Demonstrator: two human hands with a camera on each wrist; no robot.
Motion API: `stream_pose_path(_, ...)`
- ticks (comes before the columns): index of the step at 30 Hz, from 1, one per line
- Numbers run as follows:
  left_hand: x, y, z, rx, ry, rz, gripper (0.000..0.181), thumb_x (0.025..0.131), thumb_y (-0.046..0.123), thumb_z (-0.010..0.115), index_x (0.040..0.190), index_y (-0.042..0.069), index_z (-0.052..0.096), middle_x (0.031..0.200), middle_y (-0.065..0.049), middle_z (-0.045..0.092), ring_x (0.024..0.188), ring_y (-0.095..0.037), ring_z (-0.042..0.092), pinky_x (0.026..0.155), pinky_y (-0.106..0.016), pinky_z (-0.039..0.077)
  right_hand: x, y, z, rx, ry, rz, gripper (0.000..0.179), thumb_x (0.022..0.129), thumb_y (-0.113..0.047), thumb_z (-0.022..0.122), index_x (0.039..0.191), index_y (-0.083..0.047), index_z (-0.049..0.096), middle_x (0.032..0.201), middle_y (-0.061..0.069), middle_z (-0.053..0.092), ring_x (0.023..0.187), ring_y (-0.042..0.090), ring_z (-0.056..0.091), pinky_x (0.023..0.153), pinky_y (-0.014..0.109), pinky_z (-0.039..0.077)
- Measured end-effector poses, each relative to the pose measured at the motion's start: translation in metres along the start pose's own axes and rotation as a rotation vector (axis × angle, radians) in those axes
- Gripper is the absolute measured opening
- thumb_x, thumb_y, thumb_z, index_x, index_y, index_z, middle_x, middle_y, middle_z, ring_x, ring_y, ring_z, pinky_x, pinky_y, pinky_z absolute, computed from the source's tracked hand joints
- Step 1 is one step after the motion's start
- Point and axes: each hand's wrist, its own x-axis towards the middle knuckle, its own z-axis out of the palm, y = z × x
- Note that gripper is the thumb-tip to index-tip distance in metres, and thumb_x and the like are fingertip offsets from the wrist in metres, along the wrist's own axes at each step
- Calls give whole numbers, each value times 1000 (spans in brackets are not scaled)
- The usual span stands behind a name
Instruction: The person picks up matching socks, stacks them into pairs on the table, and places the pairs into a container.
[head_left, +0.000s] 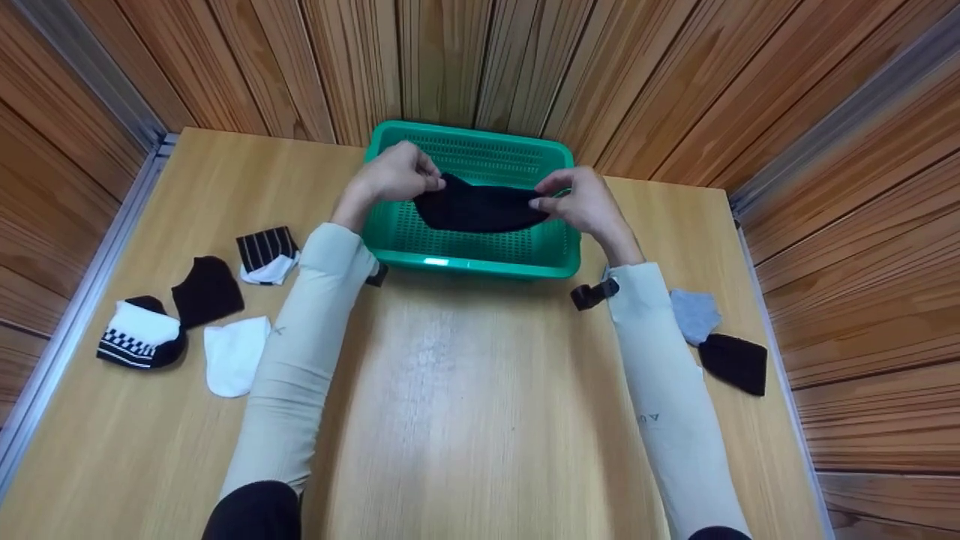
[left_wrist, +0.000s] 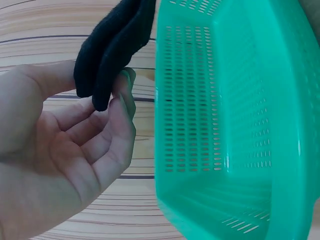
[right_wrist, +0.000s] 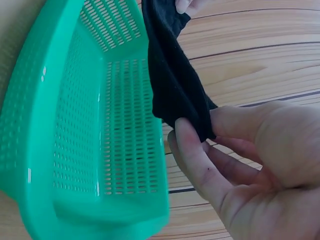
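The black sock (head_left: 484, 208) is in the upper centre of the head frame, held up over the green basket (head_left: 495, 268) rather than lying in it. The left hand (head_left: 394, 174) pinches one end between thumb and fingers, and the right hand (head_left: 585, 202) pinches the other — a grip at both ends that probably serves to spread the cloth and square it up. The basket sits against the wooden wall at the top centre, seemingly so that both arms can reach it easily. At the left of the frame lie a striped sock (head_left: 268, 255), a dark brown sock (head_left: 208, 292), a checkered sock (head_left: 142, 335) and a white sock (head_left: 237, 355); at the right edge, a grey sock (head_left: 695, 316) and a dark sock (head_left: 733, 364). These seem set to the sides to leave the middle free for handling.

The held sock looks soft, matte and plain, its upper edge drawn nearly straight and its lower edge bowed. The wrist views show two layers side by side at the left end — and a long crease running toward the right fingertips
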Motion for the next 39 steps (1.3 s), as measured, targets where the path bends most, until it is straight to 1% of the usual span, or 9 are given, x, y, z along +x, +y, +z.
stream_pose_path(5, 12, -5, -4, 3, -40, -12, 26, 108, 23, 59, 90, 8, 71, 72, 9, 49, 64, -8, 40, 63, -25, 34, 12, 2, 2, 15, -19, 25, 23, 100, -17, 72, 121, -8, 75, 121, 9, 66, 87, 16, 70, 78, 23, 58)
stream_pose_path(9, 18, -8, -10, 0, -78, -66, 28, 108, 25, 57, 110, 6, 77, 106, -1, 68, 82, -10, 47, 75, -26, 42, 21, 5, 4, 54, -34, 62, 23, 101, -17, 71, 122, -8, 73, 119, 7, 65, 92, 18, 70, 84, 26, 60)
stream_pose_path(12, 22, -10, -15, -8, -101, -114, 34, 109, 26, 54, 129, 7, 73, 138, -8, 66, 97, -11, 50, 87, -29, 45, 27, 6, 5, 114, -55, 94, 24, 101, -18, 71, 123, -8, 72, 116, 6, 66, 95, 18, 69, 88, 27, 61)
stream_pose_path(18, 30, -14, -17, -94, -129, -166, 38, 109, 20, 49, 141, 7, 66, 152, -10, 61, 119, -18, 57, 108, -34, 48, 39, 10, 4, 407, -73, 199, 23, 101, -16, 71, 121, -7, 68, 111, 3, 68, 93, 15, 72, 106, 40, 58)
stream_pose_path(20, 32, -16, -17, -114, -121, -186, 38, 109, 21, 50, 141, 8, 66, 153, -7, 60, 120, -16, 57, 108, -32, 50, 43, 12, 3, 526, -71, 233, 25, 100, -15, 71, 123, -6, 67, 111, 4, 69, 93, 16, 73, 111, 44, 54)
stream_pose_path(26, 40, -28, -11, -306, -76, -226, 31, 109, 15, 48, 131, 6, 68, 153, -10, 59, 79, -12, 45, 93, -26, 56, 57, 21, 8, 788, -66, 294, 36, 101, -13, 70, 136, -10, 63, 129, 9, 64, 105, 21, 72, 112, 42, 52)
stream_pose_path(30, 47, -34, -3, -407, -26, -209, 17, 109, 15, 50, 119, 7, 62, 155, -11, 57, 105, -14, 62, 106, -34, 57, 65, 29, 15, 861, -57, 278, 35, 103, -14, 66, 138, -11, 63, 134, 8, 62, 111, 21, 69, 108, 38, 53)
stream_pose_path(33, 52, -36, 3, -416, 19, -182, 17, 109, 18, 55, 121, 9, 62, 150, -11, 60, 131, -21, 61, 111, -35, 54, 69, 36, 18, 884, -37, 260, 31, 106, -12, 61, 136, -9, 63, 133, 5, 61, 112, 20, 65, 108, 37, 51)
stream_pose_path(39, 60, -38, 5, -407, 105, -161, 24, 106, 22, 62, 128, 11, 63, 132, -2, 65, 128, -21, 61, 115, -37, 50, 75, 42, 26, 900, -2, 234, 25, 108, -7, 55, 131, -8, 63, 131, 6, 60, 116, 20, 60, 116, 41, 46)
